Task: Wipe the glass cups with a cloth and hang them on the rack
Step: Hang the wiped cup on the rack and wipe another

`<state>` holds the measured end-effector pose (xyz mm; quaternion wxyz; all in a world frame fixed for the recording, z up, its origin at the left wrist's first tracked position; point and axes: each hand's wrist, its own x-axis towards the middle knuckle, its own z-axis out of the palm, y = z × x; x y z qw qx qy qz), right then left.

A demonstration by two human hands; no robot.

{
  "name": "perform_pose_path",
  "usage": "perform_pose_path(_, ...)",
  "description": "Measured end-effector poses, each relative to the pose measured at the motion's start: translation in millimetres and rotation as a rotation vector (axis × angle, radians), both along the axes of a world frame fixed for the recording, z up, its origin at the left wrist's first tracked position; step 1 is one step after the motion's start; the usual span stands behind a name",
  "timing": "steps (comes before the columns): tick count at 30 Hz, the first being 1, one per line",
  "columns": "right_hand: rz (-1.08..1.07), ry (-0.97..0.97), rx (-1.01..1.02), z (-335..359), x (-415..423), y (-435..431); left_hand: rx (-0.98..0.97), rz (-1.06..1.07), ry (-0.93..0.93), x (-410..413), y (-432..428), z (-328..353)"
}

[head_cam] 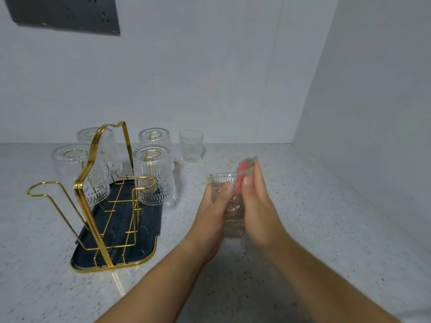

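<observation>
Centre-right of frame, over the speckled worktop (326, 229): ribbed glass cup (233, 207), mouth toward the top of the frame, sandwiched between both hands. Can't tell whether its base touches the worktop.

Gripped by left hand (213, 206), thumb and fingers curled round the cup's left side.

On the cup's right side: right hand (260, 206), fingers nearly straight, clamping a red-and-green cloth (245, 170) against the rim. Motion-blurred there, so probably a pinch on the cloth, hard to confirm.

Left of centre: gold wire rack (93, 183) standing on a dark, gold-edged tray (121, 231). Four hung cups (155, 177) upside down on its hooks, two on the left side, two on the right.

Just right of the rack, near the wall: plain glass (191, 146) upright on the worktop, apart from both hands.

Upper left of frame: dark socket panel (63, 12) on the wall.
</observation>
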<state>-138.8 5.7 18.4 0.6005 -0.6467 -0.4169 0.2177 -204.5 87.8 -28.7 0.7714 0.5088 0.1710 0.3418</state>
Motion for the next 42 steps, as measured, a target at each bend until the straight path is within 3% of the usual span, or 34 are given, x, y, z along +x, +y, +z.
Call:
perform_pose_path(3, -0.008, 0.1, 0.048, 17.4, 11.2, 14.0, -0.047, 0.003, -0.031, 2.9, 0.4, 0.3)
perform_pose_path(7, 0.155, 0.007, 0.042, -20.1, -10.0, 8.0, -0.176, 0.051, -0.029, -8.1, 17.0, 2.7)
perform_pose_path(10, 0.195, 0.004, 0.057, -35.3, -9.7, 1.0, -0.145, 0.066, 0.03, -8.3, 20.9, -2.3)
perform_pose_path(18, 0.061, 0.186, 0.038, 2.9, 32.6, 9.7, -0.175, -0.11, -0.043, -5.2, 5.9, 4.2)
perform_pose_path(21, 0.126, 0.17, 0.008, -2.5, 23.0, 5.1, -0.079, -0.055, 0.025, -4.8, 6.2, 2.3)
perform_pose_path(25, 0.241, 0.097, -0.016, -24.4, 1.8, -16.1, -0.117, 0.031, 0.039, -8.7, 12.2, 0.6)
perform_pose_path(34, 0.085, 0.095, 0.078, -1.9, 19.2, -6.1, -0.108, -0.121, 0.014, -5.1, -5.4, 5.6)
perform_pose_path(42, 0.221, 0.043, 0.055, -34.3, -10.5, -25.4, -0.161, 0.058, 0.006, -7.3, 4.9, 3.2)
